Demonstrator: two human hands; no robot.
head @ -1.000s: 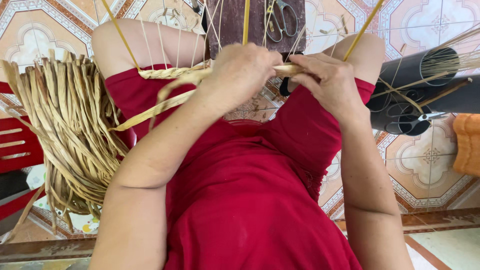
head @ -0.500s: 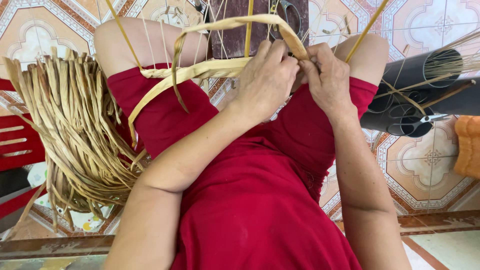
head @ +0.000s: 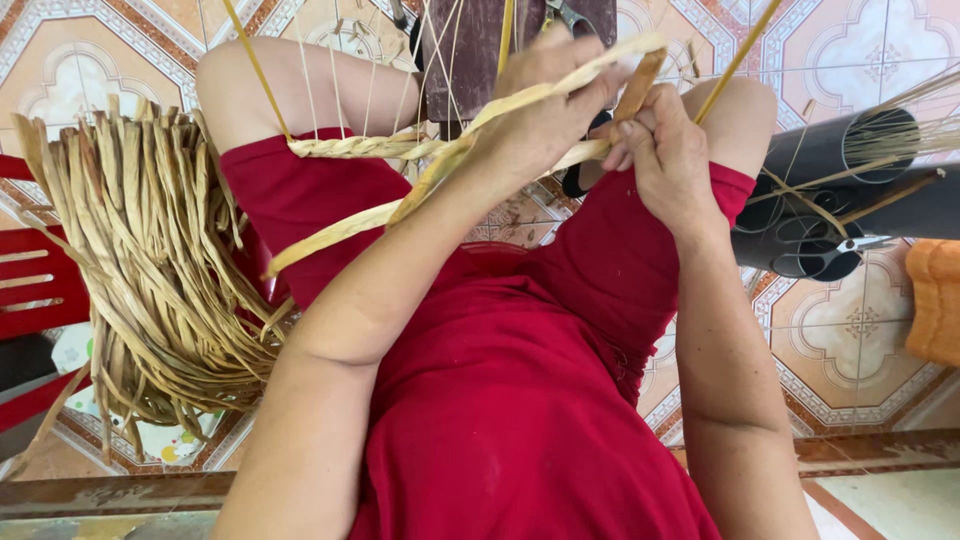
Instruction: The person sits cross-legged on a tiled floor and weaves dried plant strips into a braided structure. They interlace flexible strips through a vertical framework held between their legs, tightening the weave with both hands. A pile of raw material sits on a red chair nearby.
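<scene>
My left hand (head: 545, 115) and right hand (head: 665, 150) pinch flat, dry straw strips (head: 470, 150) at twelve o'clock; loose straw bundle (head: 150, 270) at nine

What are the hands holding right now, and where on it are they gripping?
Both the left hand and the right hand grip flat straw strips at the point where the strands meet, above the knees.

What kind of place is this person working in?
Probably a home craft spot for weaving, on a patterned tile floor. A bundle of dried straw strips lies beside the person, and both hands work a straw strand.
</scene>
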